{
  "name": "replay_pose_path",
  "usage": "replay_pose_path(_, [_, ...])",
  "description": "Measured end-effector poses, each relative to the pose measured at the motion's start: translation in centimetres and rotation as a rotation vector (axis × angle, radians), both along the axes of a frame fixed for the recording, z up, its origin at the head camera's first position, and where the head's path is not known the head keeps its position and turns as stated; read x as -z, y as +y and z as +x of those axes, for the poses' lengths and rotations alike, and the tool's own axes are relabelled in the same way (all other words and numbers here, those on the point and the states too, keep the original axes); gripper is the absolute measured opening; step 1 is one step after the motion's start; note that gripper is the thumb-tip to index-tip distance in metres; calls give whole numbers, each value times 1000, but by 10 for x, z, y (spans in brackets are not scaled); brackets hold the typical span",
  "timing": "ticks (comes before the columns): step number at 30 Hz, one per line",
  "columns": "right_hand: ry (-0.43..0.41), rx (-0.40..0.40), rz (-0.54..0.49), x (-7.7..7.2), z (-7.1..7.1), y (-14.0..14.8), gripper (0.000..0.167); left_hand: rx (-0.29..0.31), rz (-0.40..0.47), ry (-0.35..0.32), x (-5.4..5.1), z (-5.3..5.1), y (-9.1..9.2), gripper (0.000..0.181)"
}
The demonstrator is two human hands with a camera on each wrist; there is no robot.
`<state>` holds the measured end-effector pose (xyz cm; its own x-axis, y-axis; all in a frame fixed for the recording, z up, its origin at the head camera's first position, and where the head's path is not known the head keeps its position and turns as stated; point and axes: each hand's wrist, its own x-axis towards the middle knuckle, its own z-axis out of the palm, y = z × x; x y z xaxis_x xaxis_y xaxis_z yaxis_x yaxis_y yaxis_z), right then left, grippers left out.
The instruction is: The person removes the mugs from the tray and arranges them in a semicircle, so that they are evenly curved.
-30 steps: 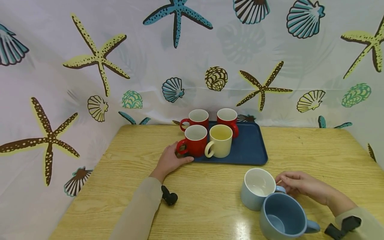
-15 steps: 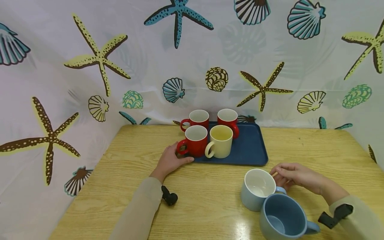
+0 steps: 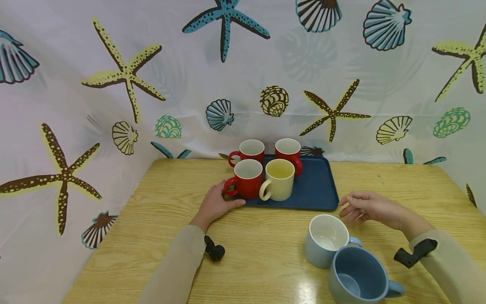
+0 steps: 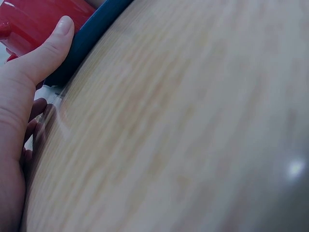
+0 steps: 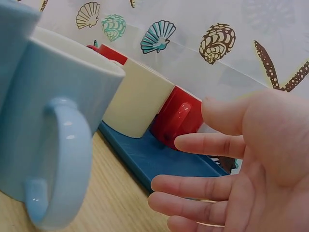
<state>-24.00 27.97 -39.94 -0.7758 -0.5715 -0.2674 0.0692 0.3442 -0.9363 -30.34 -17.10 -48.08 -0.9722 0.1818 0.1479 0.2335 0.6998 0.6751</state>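
My left hand holds the front left corner of a dark blue tray. In the left wrist view the thumb lies along the tray's rim, beside a red mug; the other fingers are partly hidden. On the tray stand that mug, a cream mug, and two more red mugs behind, the back left one and the back right one. My right hand, fingers loosely extended and holding nothing, hovers right of a light blue mug with a white inside.
A darker blue mug stands on the wooden table in front of the light blue mug, close against it, handle to the right. Behind the table hangs a cloth printed with shells and starfish. The tray's right part bears no mug.
My right hand has moved away from the light blue mug's handle, forward and slightly left toward the tray's front right corner. The left hand and the mugs have stayed put.
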Motion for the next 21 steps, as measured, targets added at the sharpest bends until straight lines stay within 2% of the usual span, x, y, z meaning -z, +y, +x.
replay_pose_path(12, [-12, 29, -45, -7, -29, -14, 37, -16, -4, -12, 0, 0, 0, 73])
replay_pose_path(21, [-45, 85, -60, -6, -48, -28, 53, -13, -1, -10, -1, 2, 0, 73])
